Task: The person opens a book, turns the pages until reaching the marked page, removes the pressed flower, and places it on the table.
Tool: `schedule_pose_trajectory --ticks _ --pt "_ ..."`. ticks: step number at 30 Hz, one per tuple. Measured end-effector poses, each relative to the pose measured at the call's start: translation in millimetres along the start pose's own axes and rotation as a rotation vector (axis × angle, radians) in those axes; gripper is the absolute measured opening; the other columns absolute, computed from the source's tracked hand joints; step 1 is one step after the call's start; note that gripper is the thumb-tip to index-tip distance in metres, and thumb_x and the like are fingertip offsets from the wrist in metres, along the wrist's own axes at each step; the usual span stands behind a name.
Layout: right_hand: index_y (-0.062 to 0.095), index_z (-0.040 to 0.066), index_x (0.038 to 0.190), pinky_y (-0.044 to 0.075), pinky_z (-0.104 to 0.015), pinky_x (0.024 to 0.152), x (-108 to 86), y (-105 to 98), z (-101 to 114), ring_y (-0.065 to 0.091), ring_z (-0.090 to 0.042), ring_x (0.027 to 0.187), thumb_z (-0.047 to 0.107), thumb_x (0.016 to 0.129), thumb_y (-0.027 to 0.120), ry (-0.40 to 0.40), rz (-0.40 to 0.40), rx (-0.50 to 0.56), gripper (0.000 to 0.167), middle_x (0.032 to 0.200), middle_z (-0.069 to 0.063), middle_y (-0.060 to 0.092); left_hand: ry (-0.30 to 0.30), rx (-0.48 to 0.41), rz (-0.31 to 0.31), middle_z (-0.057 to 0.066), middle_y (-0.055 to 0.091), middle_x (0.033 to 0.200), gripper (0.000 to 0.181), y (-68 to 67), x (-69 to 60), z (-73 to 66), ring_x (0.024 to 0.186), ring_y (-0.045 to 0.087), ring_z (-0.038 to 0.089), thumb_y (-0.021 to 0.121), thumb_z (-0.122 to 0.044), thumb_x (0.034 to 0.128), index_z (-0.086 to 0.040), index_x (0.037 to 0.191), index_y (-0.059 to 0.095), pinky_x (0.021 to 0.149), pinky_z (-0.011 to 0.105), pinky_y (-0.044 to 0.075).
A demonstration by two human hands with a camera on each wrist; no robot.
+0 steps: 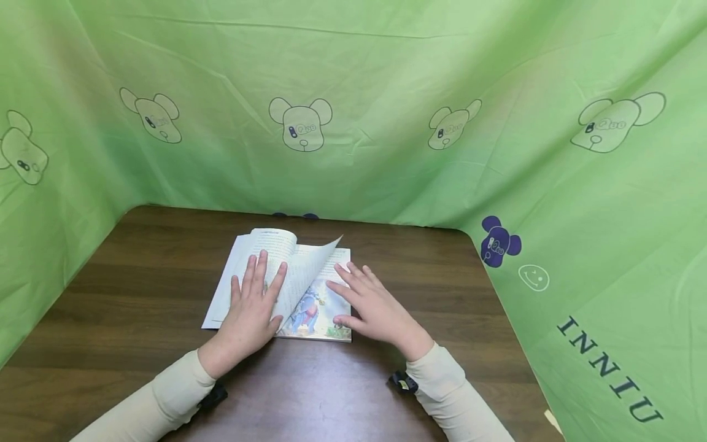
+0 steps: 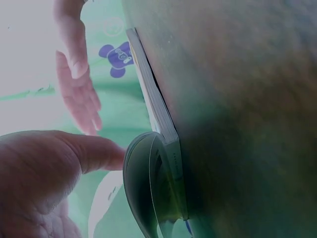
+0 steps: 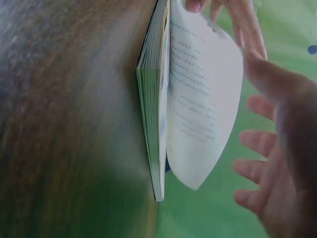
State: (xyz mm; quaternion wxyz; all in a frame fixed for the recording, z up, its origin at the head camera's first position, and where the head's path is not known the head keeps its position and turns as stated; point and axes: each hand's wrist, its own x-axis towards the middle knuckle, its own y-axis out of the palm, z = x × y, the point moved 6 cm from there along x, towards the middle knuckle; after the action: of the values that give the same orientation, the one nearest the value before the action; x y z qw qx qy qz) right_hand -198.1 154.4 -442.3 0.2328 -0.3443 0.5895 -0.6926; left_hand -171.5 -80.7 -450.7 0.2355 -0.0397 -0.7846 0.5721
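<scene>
Overlapping picture (image 1: 307, 312) — raised page (image 1: 305, 270) — curtain (image 1: 375, 178) behind

the book (image 1: 304, 314) lies on the bench (image 1: 138, 294), the left hand (image 1: 250, 312) over its left part, the right hand (image 1: 374, 305) over its right edge. between the hands, a page (image 1: 307, 267) rises from the book. a curtain (image 1: 364, 67) hangs behind the bench and along both sides.

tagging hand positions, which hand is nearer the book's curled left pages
Left: the left hand is over the curled left pages; the right hand is at the outer edge of the illustrated right page.
</scene>
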Motion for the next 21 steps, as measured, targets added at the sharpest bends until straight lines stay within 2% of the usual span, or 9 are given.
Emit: schedule_pose_trajectory --ticks 5,9,14,21 --pt "0.030 0.024 0.163 0.006 -0.057 0.126 -4.1 14 -1 0.008 -0.034 0.159 0.062 0.097 0.058 0.022 0.151 0.040 0.081 0.173 -0.008 0.011 0.028 0.037 0.017 0.019 -0.008 0.172 0.099 0.2 -1.5 -0.7 0.157 -0.010 0.044 0.083 -0.018 0.0772 -0.013 0.162 0.032 0.113 0.080 0.001" --pt "0.029 0.023 0.163 0.003 -0.059 0.125 -6.1 20 -2 0.006 -0.037 0.159 0.063 0.096 0.059 0.021 0.197 0.078 0.085 0.173 -0.009 0.008 0.034 0.064 0.034 0.017 -0.001 0.172 0.093 0.9 -1.9 -0.5 0.157 -0.008 0.043 0.080 -0.017 0.0771 -0.012 0.160 0.037 0.113 0.078 -0.003" --pt "0.028 0.022 0.164 0.005 -0.062 0.124 -7.5 26 -1 0.009 -0.040 0.158 0.068 0.094 0.056 0.002 0.230 0.085 0.088 0.173 -0.010 0.008 0.054 0.061 0.058 0.016 0.006 0.172 0.085 1.9 -1.7 -1.6 0.158 -0.002 0.040 0.072 -0.012 0.0779 -0.012 0.157 0.042 0.116 0.073 -0.005" --pt "0.028 0.021 0.164 0.005 -0.062 0.124 -10.3 32 1 0.009 -0.040 0.158 0.067 0.093 0.059 0.009 0.287 0.123 0.090 0.173 -0.010 0.009 0.075 0.052 0.093 0.018 0.022 0.169 0.074 2.8 -1.9 -3.4 0.157 0.014 0.042 0.067 -0.010 0.0797 -0.008 0.151 0.051 0.119 0.072 0.002"
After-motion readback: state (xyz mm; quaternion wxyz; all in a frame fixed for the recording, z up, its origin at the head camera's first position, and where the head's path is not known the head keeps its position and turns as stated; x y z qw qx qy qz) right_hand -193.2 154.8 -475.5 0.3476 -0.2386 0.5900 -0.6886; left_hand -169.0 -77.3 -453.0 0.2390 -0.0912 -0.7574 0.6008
